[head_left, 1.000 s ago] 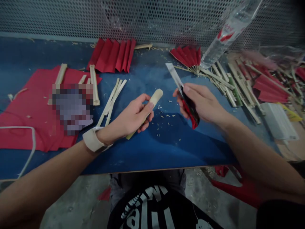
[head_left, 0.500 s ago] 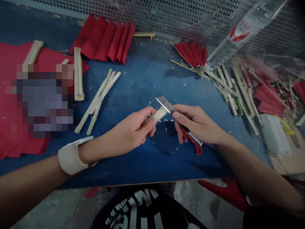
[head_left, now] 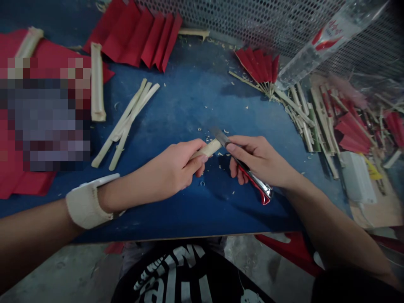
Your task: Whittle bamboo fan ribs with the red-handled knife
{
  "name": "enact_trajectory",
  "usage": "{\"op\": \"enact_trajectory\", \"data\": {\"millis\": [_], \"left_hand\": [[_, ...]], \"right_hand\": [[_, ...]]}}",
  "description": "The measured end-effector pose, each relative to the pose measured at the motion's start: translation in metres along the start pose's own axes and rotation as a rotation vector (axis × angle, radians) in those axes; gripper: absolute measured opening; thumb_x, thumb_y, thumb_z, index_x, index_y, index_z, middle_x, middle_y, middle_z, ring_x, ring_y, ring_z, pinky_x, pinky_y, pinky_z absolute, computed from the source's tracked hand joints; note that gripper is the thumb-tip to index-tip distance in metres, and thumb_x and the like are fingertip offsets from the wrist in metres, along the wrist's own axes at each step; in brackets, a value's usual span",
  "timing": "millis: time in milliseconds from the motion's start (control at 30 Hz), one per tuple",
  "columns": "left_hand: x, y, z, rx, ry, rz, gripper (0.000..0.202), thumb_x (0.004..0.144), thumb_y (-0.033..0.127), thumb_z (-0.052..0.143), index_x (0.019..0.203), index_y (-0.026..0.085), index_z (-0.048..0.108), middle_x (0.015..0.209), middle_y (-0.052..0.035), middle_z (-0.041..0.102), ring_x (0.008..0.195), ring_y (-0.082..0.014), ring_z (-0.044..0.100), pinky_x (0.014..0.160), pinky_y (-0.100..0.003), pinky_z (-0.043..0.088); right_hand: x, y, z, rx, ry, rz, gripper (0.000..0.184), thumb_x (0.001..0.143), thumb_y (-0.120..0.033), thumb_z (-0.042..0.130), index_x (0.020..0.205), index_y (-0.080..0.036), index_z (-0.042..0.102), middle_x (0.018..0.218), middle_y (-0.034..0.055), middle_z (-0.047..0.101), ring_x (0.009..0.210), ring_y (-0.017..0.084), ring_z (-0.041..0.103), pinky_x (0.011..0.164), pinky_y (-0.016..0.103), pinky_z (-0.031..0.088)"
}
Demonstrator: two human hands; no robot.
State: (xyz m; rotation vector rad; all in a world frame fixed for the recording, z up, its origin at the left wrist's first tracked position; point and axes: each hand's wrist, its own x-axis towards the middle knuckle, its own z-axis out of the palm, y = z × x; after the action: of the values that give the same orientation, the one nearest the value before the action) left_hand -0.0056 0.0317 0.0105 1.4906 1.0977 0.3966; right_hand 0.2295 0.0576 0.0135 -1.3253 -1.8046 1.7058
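Note:
My left hand (head_left: 178,166) is closed around a pale bamboo strip (head_left: 211,148), whose end sticks out to the right between thumb and fingers. In my right hand (head_left: 257,160) is a utility knife (head_left: 255,182) with a red and black handle, the thumb pressed near the base of the blade. The blade (head_left: 218,134) lies at the strip's free end. Small shavings (head_left: 221,154) are scattered on the blue table (head_left: 189,210) around the strip. Left of my hands, several thin bamboo strips (head_left: 126,124) lie crossed on one another.
Pleated red paper (head_left: 135,35) lies at the back, beside a split bamboo piece (head_left: 97,84). A small red fan (head_left: 260,67) and a plastic bottle (head_left: 315,50) stand back right. Bamboo sticks (head_left: 325,122) and a white box-shaped device (head_left: 358,176) lie at right. A perforated metal panel (head_left: 246,25) closes the back.
The knife blade has shifted slightly down and right along the strip's end. The whole view has shifted a little; both hands keep their holds.

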Motion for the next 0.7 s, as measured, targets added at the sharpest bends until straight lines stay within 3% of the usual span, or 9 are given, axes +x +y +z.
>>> {"op": "enact_trajectory", "data": {"millis": [200, 367, 600, 700], "left_hand": [[-0.0014, -0.0024, 0.0015, 0.031, 0.014, 0.033, 0.024, 0.107, 0.028, 0.041, 0.088, 0.020, 0.053, 0.069, 0.0004, 0.062, 0.041, -0.0067, 0.049, 0.043, -0.019, 0.040], [-0.0007, -0.0031, 0.0022, 0.054, 0.010, 0.008, 0.023, 0.108, 0.029, 0.040, 0.091, 0.020, 0.053, 0.072, -0.0006, 0.066, 0.040, -0.0079, 0.051, 0.043, -0.021, 0.040], [-0.0011, -0.0010, 0.0025, 0.113, 0.030, 0.051, 0.028, 0.107, 0.031, 0.042, 0.082, 0.022, 0.050, 0.050, 0.0052, 0.049, 0.039, -0.0112, 0.048, 0.045, -0.024, 0.037], [-0.0007, -0.0021, 0.0035, 0.140, 0.050, 0.071, 0.028, 0.107, 0.031, 0.042, 0.081, 0.022, 0.050, 0.051, 0.0051, 0.051, 0.041, -0.0115, 0.049, 0.048, -0.025, 0.038]], "right_hand": [[-0.0002, -0.0004, 0.0009, -0.010, 0.008, 0.017, 0.036, 0.105, -0.046, 0.061, 0.123, -0.017, 0.070, 0.058, -0.0031, 0.069, 0.037, 0.011, 0.063, 0.035, 0.018, 0.048], [-0.0004, -0.0011, 0.0028, -0.009, 0.026, 0.026, 0.027, 0.104, -0.043, 0.063, 0.108, -0.018, 0.073, 0.054, -0.0041, 0.067, 0.034, 0.009, 0.059, 0.034, 0.017, 0.044], [-0.0009, -0.0015, 0.0033, 0.016, 0.014, 0.050, 0.028, 0.102, -0.044, 0.066, 0.087, -0.020, 0.066, 0.052, -0.0048, 0.065, 0.032, 0.008, 0.054, 0.032, 0.017, 0.040], [-0.0007, -0.0010, 0.0048, 0.012, 0.026, 0.043, 0.027, 0.103, -0.042, 0.064, 0.087, -0.021, 0.065, 0.051, -0.0050, 0.064, 0.032, 0.008, 0.053, 0.031, 0.018, 0.038]]}}
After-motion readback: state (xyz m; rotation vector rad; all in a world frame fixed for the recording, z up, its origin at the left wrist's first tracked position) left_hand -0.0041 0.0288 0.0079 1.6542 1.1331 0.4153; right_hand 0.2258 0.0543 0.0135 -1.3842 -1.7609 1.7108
